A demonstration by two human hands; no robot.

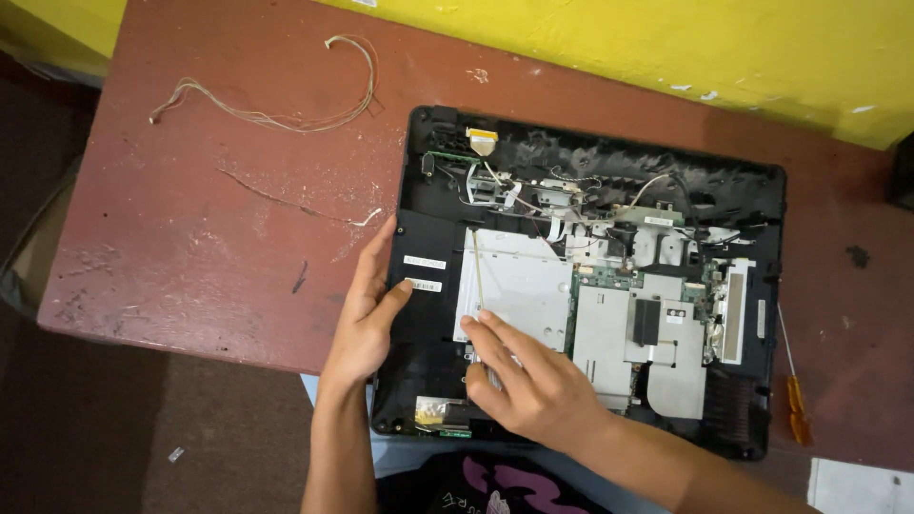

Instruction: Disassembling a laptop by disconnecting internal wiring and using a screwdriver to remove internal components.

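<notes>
The opened laptop (pixel 590 276), laid on the red bench (pixel 190 238), is steadied at its left edge by the flat, open left hand (pixel 367 319), while a thin wire (pixel 476 276) is pinched by the right hand (pixel 528 381) over the metal plate (pixel 519 286).

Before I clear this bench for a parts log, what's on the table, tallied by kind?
Opened black laptop chassis: 1
Loose wire bundles: 2
Orange-handled screwdriver: 1
Total: 4
</notes>
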